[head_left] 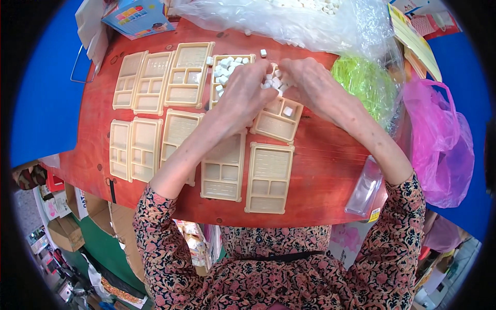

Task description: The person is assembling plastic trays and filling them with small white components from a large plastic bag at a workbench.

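Small white cubes [273, 81] lie heaped in the large compartment of a tilted cream divided tray [277, 125], at the far middle of the table. Another cube [288, 111] sits in one of its small compartments. My left hand [248, 92] curls over the heap from the left, thumb and forefinger around cubes. From the right my right hand [312, 85] bends its fingers onto the same heap; its fingertips are partly hidden. Beside them, a second tray [216, 89] holds more white cubes [225, 71], partly covered by my left hand. One loose cube [263, 52] rests on the table beyond.
Several cream trays [269, 178] stand in two rows on the red table [323, 170]. A clear plastic bag [289, 23] with white cubes lies at the back. Green shreds [361, 85], a pink bag [439, 139] and a clear plastic box [364, 188] are at right; a blue box [138, 19] is far left.
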{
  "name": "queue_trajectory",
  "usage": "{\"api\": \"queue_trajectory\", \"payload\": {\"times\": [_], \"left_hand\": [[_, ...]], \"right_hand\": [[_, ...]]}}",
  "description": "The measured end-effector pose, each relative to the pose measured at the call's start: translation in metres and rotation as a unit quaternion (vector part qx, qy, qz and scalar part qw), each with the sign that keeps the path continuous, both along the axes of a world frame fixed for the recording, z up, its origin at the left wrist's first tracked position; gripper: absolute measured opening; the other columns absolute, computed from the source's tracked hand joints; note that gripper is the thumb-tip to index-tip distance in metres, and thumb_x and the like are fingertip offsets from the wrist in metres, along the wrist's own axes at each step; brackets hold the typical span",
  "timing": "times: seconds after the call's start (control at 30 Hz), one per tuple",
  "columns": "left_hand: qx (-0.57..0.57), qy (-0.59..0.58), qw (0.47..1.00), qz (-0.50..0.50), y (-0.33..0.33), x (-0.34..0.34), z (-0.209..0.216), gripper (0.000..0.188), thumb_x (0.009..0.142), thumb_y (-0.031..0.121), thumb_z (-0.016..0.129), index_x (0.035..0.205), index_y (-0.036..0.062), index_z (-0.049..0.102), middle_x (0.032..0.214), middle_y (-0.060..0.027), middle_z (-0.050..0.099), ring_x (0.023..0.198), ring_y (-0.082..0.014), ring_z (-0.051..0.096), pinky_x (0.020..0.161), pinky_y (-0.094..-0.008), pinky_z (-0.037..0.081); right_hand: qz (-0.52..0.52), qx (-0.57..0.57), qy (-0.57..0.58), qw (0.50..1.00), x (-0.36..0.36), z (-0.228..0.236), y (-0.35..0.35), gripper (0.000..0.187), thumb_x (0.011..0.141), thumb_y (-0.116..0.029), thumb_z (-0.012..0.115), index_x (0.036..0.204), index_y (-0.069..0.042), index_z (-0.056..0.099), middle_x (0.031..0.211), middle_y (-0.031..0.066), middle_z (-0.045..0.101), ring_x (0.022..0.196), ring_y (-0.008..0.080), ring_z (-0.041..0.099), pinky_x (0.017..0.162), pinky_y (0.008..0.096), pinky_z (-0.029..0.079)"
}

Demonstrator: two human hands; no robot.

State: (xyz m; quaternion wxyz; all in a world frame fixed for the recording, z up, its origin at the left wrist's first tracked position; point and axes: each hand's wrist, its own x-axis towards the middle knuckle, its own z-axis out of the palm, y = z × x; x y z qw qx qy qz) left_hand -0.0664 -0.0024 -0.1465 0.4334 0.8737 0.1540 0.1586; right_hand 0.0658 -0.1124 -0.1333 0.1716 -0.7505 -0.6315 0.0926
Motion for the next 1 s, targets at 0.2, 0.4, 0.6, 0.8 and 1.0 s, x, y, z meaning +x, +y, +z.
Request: {"api": "queue_trajectory", "payload": {"times": [0.2, 0.4, 0.6, 0.8, 1.0], "left_hand": [[0.106, -0.033, 0.994, -0.005, 0.003, 0.004, -0.013, 0.024, 0.073, 0.004, 0.062, 0.095, -0.0047, 0.055, 0.074, -0.0146, 0.057, 0.067, -0.0226, 0.054, 0.062, -0.0343, 0.043], [0.193, -0.076, 0.978, -0.011, -0.004, 0.015, -0.015, 0.016, 0.073, 0.003, 0.062, 0.085, -0.0054, 0.055, 0.075, -0.0180, 0.057, 0.073, -0.0335, 0.057, 0.063, -0.0386, 0.043], [0.174, -0.061, 0.983, -0.013, -0.002, 0.013, -0.005, 0.012, 0.071, 0.001, 0.062, 0.078, -0.0058, 0.055, 0.075, -0.0206, 0.056, 0.074, -0.0363, 0.056, 0.065, -0.0421, 0.043], [0.150, -0.046, 0.987, -0.022, -0.002, 0.012, -0.003, 0.012, 0.070, 0.000, 0.062, 0.075, -0.0065, 0.053, 0.076, -0.0227, 0.056, 0.077, -0.0400, 0.055, 0.068, -0.0459, 0.042], [0.191, -0.055, 0.980, -0.018, 0.000, 0.016, -0.010, 0.018, 0.073, 0.006, 0.064, 0.085, -0.0045, 0.056, 0.074, -0.0167, 0.056, 0.070, -0.0319, 0.056, 0.062, -0.0391, 0.043]], "right_hand": [[0.015, 0.018, -0.003, 1.000, 0.005, 0.001, -0.010, 0.038, 0.072, -0.002, 0.064, 0.108, 0.000, 0.052, 0.088, 0.0178, 0.057, 0.089, 0.0352, 0.053, 0.078, 0.0417, 0.044], [0.022, 0.061, -0.025, 0.998, 0.004, -0.004, -0.019, 0.037, 0.071, 0.000, 0.065, 0.106, 0.000, 0.051, 0.085, 0.0173, 0.054, 0.087, 0.0354, 0.052, 0.078, 0.0419, 0.044], [-0.013, 0.041, 0.004, 0.999, 0.006, 0.004, -0.014, 0.034, 0.070, -0.001, 0.066, 0.101, 0.003, 0.052, 0.087, 0.0183, 0.056, 0.089, 0.0356, 0.053, 0.079, 0.0412, 0.044], [-0.011, 0.006, 0.000, 1.000, 0.010, 0.002, -0.016, 0.039, 0.069, -0.002, 0.068, 0.104, 0.004, 0.052, 0.086, 0.0179, 0.055, 0.091, 0.0354, 0.054, 0.080, 0.0408, 0.044], [-0.026, -0.003, 0.008, 1.000, 0.011, 0.006, -0.016, 0.042, 0.067, -0.001, 0.069, 0.104, 0.003, 0.051, 0.091, 0.0182, 0.053, 0.093, 0.0357, 0.053, 0.080, 0.0416, 0.044]]}}
